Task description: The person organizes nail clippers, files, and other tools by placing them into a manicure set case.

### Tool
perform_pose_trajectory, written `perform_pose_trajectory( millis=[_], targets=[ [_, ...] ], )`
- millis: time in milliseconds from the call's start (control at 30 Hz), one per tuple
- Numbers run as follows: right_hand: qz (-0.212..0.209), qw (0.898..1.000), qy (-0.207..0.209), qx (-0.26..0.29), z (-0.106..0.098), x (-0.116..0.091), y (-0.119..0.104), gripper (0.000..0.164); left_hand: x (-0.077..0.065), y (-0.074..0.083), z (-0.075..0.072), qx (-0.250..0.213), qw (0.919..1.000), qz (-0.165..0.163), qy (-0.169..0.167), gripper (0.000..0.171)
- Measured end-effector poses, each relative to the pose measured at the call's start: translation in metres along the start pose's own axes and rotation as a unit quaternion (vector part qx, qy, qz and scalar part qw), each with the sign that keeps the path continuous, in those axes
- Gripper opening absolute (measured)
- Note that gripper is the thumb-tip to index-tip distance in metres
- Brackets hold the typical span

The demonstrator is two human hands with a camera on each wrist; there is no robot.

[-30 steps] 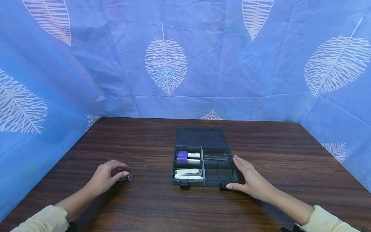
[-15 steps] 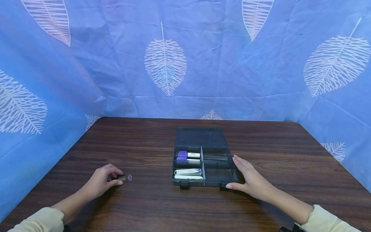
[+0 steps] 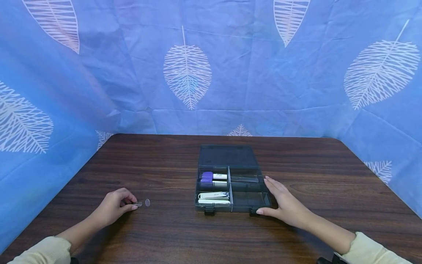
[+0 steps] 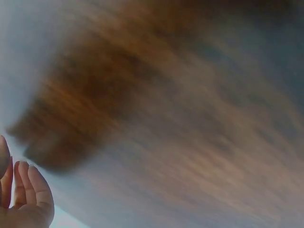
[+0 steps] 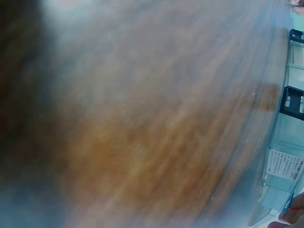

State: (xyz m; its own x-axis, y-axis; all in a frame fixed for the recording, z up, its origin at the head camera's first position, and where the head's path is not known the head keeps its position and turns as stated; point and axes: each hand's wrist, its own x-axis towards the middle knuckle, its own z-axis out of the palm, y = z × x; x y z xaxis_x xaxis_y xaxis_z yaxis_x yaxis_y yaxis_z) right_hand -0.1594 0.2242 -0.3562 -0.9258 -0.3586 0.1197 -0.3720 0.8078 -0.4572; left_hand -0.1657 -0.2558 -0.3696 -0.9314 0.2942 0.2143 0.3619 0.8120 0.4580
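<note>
In the head view my left hand (image 3: 113, 207) is low over the table at the left, pinching a small clear piece (image 3: 140, 204) between thumb and fingers. Just right of it lies another clear oval piece (image 3: 147, 202). A smoky see-through compartment box (image 3: 248, 200) stands open at the centre, its lid tipped back. Inside are two purple-capped white tubes (image 3: 213, 179), a nail clipper (image 3: 213, 195), a slim white stick (image 3: 214, 201) and a thin clear strip (image 3: 245, 179). My right hand (image 3: 287, 207) rests at the box's front right corner, thumb by the front latch, fingers straight along the side.
The dark wood table (image 3: 184, 242) spreads around the box. Behind it and on both sides hangs a blue cloth (image 3: 230, 73) with white leaf prints. The right wrist view shows the box's front wall with a white label (image 5: 284, 164).
My left hand has lowered and drawn back slightly to the left, and now pinches a clear piece. The other clear piece stays on the table. My right hand and the box stay in place.
</note>
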Motion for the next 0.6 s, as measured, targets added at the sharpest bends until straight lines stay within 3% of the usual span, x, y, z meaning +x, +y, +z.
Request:
perform_pose_trajectory(
  millis=[433,600],
  targets=[
    [-0.002,1.0,0.004,-0.005,0.001,0.0,0.0,0.096,0.004,0.019,-0.001,-0.005,0.9992,-0.022,0.033,0.007],
    [-0.002,1.0,0.005,-0.005,0.001,0.0,0.0,0.096,0.008,0.031,0.0,-0.036,0.9985,-0.017,0.037,0.007]
  ],
)
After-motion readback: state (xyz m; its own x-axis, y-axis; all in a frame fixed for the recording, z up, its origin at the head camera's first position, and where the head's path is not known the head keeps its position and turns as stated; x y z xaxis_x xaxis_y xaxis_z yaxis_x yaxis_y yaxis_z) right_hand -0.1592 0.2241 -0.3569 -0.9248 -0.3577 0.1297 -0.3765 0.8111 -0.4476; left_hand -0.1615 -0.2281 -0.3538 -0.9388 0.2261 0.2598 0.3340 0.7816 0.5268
